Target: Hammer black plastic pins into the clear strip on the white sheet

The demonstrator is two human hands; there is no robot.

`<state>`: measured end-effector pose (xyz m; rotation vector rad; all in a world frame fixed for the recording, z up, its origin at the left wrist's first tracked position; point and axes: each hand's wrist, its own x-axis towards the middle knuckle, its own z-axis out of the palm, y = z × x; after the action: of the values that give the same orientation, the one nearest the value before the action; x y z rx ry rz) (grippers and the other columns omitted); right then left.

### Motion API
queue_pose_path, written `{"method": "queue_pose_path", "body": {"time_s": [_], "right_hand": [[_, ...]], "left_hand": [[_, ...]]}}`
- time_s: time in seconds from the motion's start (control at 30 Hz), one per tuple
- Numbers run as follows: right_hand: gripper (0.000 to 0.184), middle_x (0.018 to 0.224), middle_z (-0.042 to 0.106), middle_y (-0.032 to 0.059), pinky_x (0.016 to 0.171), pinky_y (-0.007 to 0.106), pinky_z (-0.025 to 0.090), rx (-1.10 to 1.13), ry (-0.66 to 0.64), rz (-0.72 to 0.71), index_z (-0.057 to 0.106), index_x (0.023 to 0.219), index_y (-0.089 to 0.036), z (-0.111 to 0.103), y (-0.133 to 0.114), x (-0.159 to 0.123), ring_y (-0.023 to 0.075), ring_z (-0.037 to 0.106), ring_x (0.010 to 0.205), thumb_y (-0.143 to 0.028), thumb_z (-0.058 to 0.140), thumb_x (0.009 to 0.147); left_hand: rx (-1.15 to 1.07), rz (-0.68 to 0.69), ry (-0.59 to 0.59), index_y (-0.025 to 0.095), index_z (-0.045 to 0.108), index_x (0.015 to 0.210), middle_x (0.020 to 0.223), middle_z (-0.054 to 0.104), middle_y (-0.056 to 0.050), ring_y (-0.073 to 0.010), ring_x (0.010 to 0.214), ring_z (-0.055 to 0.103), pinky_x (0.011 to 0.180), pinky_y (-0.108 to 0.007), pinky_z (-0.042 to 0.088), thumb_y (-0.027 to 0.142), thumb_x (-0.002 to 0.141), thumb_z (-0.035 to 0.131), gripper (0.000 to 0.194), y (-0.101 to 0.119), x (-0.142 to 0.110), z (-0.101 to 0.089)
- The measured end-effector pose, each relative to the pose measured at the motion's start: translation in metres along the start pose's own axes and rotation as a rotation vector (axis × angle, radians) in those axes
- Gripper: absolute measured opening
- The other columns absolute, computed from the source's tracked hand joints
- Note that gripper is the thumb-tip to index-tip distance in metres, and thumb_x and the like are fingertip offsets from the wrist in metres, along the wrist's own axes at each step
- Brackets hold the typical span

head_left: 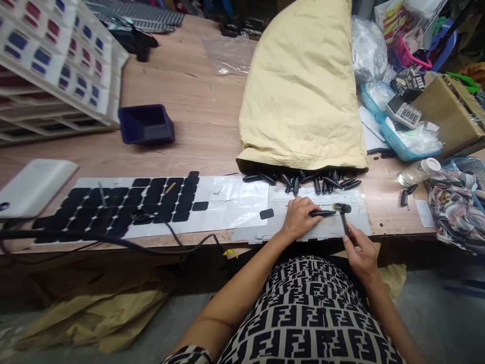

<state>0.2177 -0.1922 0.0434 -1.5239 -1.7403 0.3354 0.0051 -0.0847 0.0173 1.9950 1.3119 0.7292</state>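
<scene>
Black rod (323, 213): slim, dark and pen-like, it is lying level above the grey board (358, 220) at the near edge of the table, its right tip pointing at the hammer head.
Left hand (300, 217): fingers are closing on the rod's left end, pinching it.
Right hand (359, 247): fingers are wrapping the hammer's thin, straight handle.
Hammer (343, 209): a stubby dark cylinder with a yellowish left face is standing just beside the rod; whether they are touching, I cannot tell.
Loose black pieces (317, 187): small, glossy and tapered, they are lying in a heap just beyond the hands.
Sack (303, 91): creased, cream-coloured and dark-edged at its near opening, it is bulging behind the heap.
Black rounded squares (152, 201): flat and matt, they are forming rows on a white sheet (242, 215) to the left.
Bin (147, 137): smooth navy plastic is tapering downward, farther left.
Shirt (310, 303): black F-shaped letters are repeating across pale fabric.
Black packet (409, 83): pale print is showing at far right, too blurred to read.
</scene>
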Motion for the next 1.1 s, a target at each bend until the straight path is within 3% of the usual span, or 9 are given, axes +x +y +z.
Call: {"method": "queue_pose_path", "body": {"time_s": [0.1,0.33,0.47,0.63,0.83,0.97,1.1], "right_hand": [[0.041,0.112,0.075,0.0115,0.088,0.035,0.062,-0.044,-0.066,-0.096,0.064,0.134,-0.019,0.004,-0.016,-0.001,0.0232,0.074,0.097,-0.016,0.058,0.094],[0.047,0.105,0.075,0.0117,0.083,0.033,0.062,-0.142,-0.082,-0.185,0.058,0.141,-0.018,0.011,-0.029,0.002,0.0213,0.074,0.087,-0.013,0.057,0.094],[0.045,0.101,0.075,0.0107,0.081,0.032,0.061,-0.182,-0.133,-0.158,0.059,0.14,-0.019,0.014,-0.028,0.001,0.0213,0.073,0.087,-0.014,0.055,0.095],[0.046,0.109,0.074,0.012,0.084,0.034,0.062,-0.171,-0.075,-0.141,0.058,0.141,-0.02,0.011,-0.025,0.001,0.0223,0.073,0.092,-0.015,0.057,0.095],[0.042,0.109,0.075,0.0118,0.088,0.033,0.06,-0.149,-0.091,-0.095,0.063,0.136,-0.018,0.007,-0.023,0.0,0.0216,0.073,0.094,-0.015,0.057,0.095],[0.04,0.108,0.075,0.0105,0.087,0.033,0.06,-0.145,0.019,0.01,0.065,0.133,-0.018,-0.004,-0.007,0.008,0.0206,0.072,0.091,-0.02,0.061,0.093],[0.041,0.102,0.074,0.01,0.088,0.038,0.058,-0.203,0.183,0.184,0.069,0.128,-0.017,-0.015,0.034,0.02,0.022,0.07,0.088,-0.031,0.064,0.09]], "left_hand": [[-0.009,-0.013,0.001,0.026,0.077,0.098,0.091,0.067,-0.002,-0.0232,0.098,0.054,0.09,-0.041,0.039,0.03,0.08,0.078,0.018,0.001,0.0,0.0],[-0.01,-0.021,-0.013,0.026,0.077,0.095,0.09,0.067,-0.002,-0.0235,0.098,0.054,0.089,-0.042,0.039,0.029,0.081,0.078,0.015,0.005,0.002,-0.003],[-0.017,-0.02,0.003,0.026,0.077,0.093,0.089,0.067,-0.002,-0.0229,0.096,0.054,0.088,-0.041,0.039,0.03,0.081,0.078,0.013,0.005,0.002,-0.003],[-0.02,-0.008,0.008,0.028,0.078,0.096,0.089,0.067,-0.001,-0.0227,0.097,0.053,0.088,-0.041,0.038,0.031,0.08,0.079,0.016,0.003,0.002,-0.001],[-0.025,-0.031,-0.004,0.027,0.078,0.096,0.089,0.067,-0.001,-0.0228,0.097,0.053,0.089,-0.041,0.038,0.031,0.079,0.079,0.017,0.003,0.003,-0.001],[-0.018,-0.027,-0.012,0.026,0.077,0.096,0.091,0.067,-0.001,-0.0224,0.097,0.053,0.09,-0.04,0.038,0.031,0.081,0.077,0.015,0.002,0.003,-0.002],[0.002,0.084,-0.026,0.026,0.076,0.098,0.095,0.067,-0.003,-0.0231,0.099,0.053,0.092,-0.041,0.038,0.035,0.085,0.073,0.016,0.003,-0.003,-0.005]]}}
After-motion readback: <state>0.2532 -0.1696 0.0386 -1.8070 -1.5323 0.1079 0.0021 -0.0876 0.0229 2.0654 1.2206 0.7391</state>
